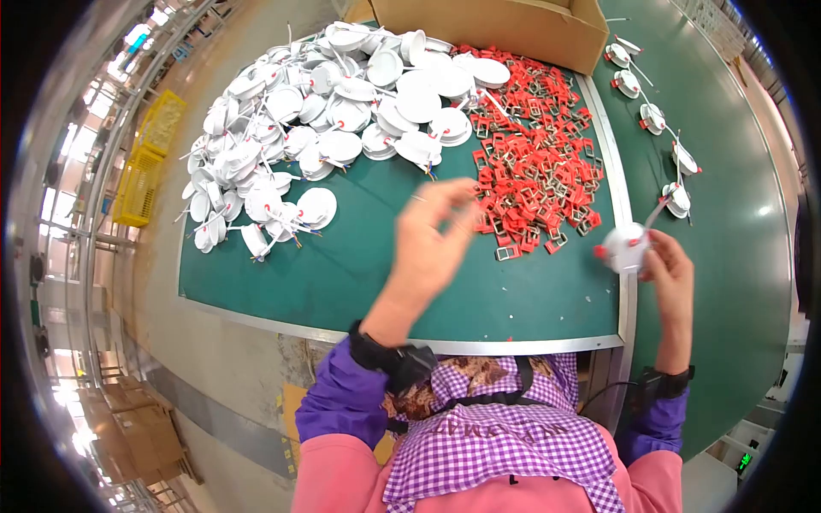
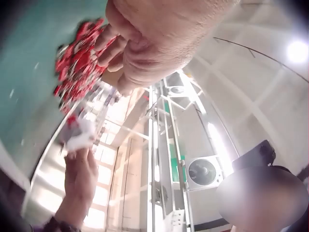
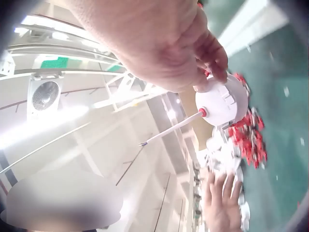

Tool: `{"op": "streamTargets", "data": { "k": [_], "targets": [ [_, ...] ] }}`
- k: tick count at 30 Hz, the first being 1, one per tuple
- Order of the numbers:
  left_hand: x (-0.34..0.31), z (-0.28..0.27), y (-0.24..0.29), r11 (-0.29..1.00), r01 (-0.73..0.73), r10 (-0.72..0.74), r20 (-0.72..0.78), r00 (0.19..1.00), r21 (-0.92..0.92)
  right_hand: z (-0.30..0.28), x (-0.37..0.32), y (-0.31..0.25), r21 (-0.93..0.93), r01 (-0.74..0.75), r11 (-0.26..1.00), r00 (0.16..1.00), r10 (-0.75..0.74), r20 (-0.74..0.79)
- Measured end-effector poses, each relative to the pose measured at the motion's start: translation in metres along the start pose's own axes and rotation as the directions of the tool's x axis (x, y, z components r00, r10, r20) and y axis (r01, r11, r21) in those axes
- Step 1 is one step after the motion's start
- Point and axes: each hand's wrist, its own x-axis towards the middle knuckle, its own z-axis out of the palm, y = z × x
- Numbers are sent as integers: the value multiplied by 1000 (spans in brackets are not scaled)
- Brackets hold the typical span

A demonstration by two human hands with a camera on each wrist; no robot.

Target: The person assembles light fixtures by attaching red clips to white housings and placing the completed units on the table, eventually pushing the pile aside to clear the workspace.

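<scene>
My right hand pinches a white round downlight by its edge, above the metal strip at the table's right side. A red part shows at its rim in the head view. In the right wrist view the downlight's white cable comes out through a red grommet and ends in bare thin wires. My left hand holds nothing and hovers with loosely extended fingers just left of the pile of red clips with metal frames. A large heap of white downlights lies beyond it to the left.
Along the green surface on the right lies a row of several downlights with cables. A cardboard box stands at the table's far edge. Yellow crates are on the floor at the left.
</scene>
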Motion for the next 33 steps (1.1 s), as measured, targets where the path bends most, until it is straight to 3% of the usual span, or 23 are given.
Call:
{"op": "streamTargets", "data": {
  "k": [1,2,5,7,9,11,13,15,19,22,25,26,27,28,29,31,33],
  "targets": [
    [13,-16,-3,989,-16,33,-117,993,150,-22,6,13,-39,-13,999,999,11,-48],
    [23,-30,-8,985,20,12,-181,983,174,-41,11,25,-60,-35,998,996,29,-89],
    [38,-58,-17,950,-43,111,-206,972,309,-93,22,60,-239,-176,955,977,140,-159],
    [40,-75,-16,933,-49,146,-251,957,357,-106,19,68,-423,-199,884,953,74,-294],
    [42,-99,-19,916,-49,175,-287,942,397,-122,20,74,-673,-208,710,930,-69,-360],
    [53,-132,-25,819,-54,327,-388,862,571,-107,20,36,-675,-127,727,914,-178,-364],
    [65,-170,-27,796,47,311,-474,823,604,-77,21,9,-674,-56,736,883,-278,-377],
    [74,-203,-28,847,66,296,-572,765,527,-45,27,-12,-540,121,833,912,-308,-271],
    [74,-278,-44,884,121,266,-701,662,451,34,30,-60,-472,374,798,918,-392,64],
    [64,-337,-61,853,194,329,-788,521,484,82,38,-93,-389,470,792,879,-382,285],
    [52,-392,-75,862,246,305,-841,447,443,127,45,-125,-290,544,787,817,-416,400],
    [47,-404,-77,868,322,204,-863,462,378,141,48,-136,-290,593,751,772,-430,467],
    [44,-421,-85,866,321,214,-865,454,383,155,53,-147,-285,642,712,724,-441,530],
    [42,-440,-98,810,402,193,-842,505,427,171,61,-155,-247,742,623,630,-523,574],
    [41,-459,-112,745,475,161,-817,553,469,188,68,-163,-244,747,619,626,-530,572],
    [47,-480,-117,741,492,97,-798,595,457,223,85,-179,-160,699,697,620,-480,621],
    [51,-490,-122,736,519,17,-779,627,434,265,109,-195,-131,757,640,556,-526,643]
  ]
}}
